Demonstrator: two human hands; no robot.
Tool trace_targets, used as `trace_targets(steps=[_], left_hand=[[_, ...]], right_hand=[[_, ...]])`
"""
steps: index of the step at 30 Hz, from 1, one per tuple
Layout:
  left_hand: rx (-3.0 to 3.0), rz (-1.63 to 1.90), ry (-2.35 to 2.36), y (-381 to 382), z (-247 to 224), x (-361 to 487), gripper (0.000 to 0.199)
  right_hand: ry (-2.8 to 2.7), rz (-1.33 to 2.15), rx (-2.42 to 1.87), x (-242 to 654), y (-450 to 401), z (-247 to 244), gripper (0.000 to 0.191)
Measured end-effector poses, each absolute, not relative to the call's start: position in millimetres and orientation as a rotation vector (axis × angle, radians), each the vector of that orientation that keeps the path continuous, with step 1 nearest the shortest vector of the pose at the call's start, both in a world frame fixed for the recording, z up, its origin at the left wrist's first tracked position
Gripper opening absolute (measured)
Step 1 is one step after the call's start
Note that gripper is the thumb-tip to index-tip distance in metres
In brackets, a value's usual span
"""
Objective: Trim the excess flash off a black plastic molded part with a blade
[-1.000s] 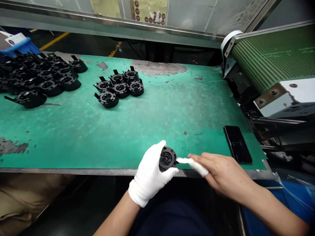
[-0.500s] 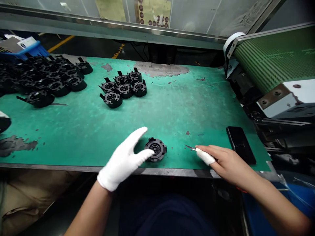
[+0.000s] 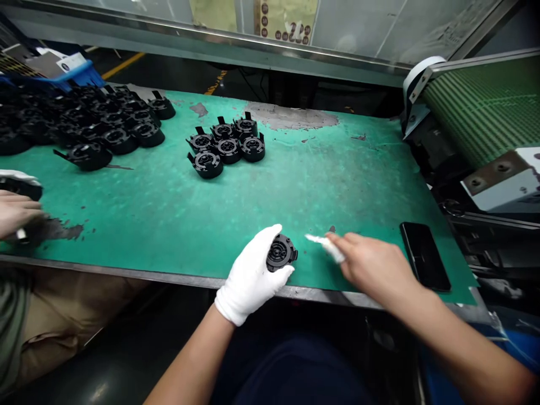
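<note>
My left hand [image 3: 254,275], in a white glove, is closed around a round black plastic part [image 3: 280,253]. Ring-shaped ridges and small clips show on the part's upper face, and the glove covers its left side. To the right, my right hand [image 3: 373,261] pinches a small knife [image 3: 315,239] whose thin blade points left toward the part without touching it. White wrapping covers a finger of this hand; hand and blade are blurred by motion.
Several black round housings [image 3: 228,147] stand mid-table, with a larger cluster [image 3: 86,154] at left. A black phone [image 3: 425,256] lies right, below a green conveyor belt [image 3: 489,101]. At the left edge, a co-worker's hand [image 3: 19,214] is beside another black part.
My left hand has closed on the round part, which it only touched before. The knife in my right hand has come nearer to it. A co-worker's hand has entered at left.
</note>
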State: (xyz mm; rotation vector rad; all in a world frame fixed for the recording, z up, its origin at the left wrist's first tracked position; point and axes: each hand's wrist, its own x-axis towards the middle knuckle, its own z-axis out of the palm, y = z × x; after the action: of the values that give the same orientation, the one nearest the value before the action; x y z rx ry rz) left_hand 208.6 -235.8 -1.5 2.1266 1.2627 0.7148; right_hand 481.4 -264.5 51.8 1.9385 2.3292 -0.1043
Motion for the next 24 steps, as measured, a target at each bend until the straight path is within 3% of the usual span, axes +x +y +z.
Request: trace_targets(steps=[2, 6, 11, 17, 24], left_hand=[[2.116, 0.687, 1.264, -235.1, 1.8, 208.5, 0.082], [2.153, 0.462, 1.063, -220.3, 14.0, 196.4, 0.090], [2.109, 0.589, 1.155, -196.0, 28.9, 170.6, 0.060], [2.031, 0.642, 1.230, -209.4, 13.5, 190.4, 0.105], [2.087, 0.710, 1.260, -209.9, -6.1, 208.2, 0.092]], right_hand=[[2.108, -0.043, 2.106, 505.9, -254.8, 49.1, 0.044], [2.287, -0.182, 2.118, 530.0, -253.2, 47.3, 0.041], [2.496, -0.641, 1.928, 508.4, -267.0, 45.1, 0.039], [2.609, -0.744, 1.850, 481.7, -258.8, 50.3, 0.038], [2.500, -0.408, 1.780, 460.4, -235.2, 57.4, 0.045]])
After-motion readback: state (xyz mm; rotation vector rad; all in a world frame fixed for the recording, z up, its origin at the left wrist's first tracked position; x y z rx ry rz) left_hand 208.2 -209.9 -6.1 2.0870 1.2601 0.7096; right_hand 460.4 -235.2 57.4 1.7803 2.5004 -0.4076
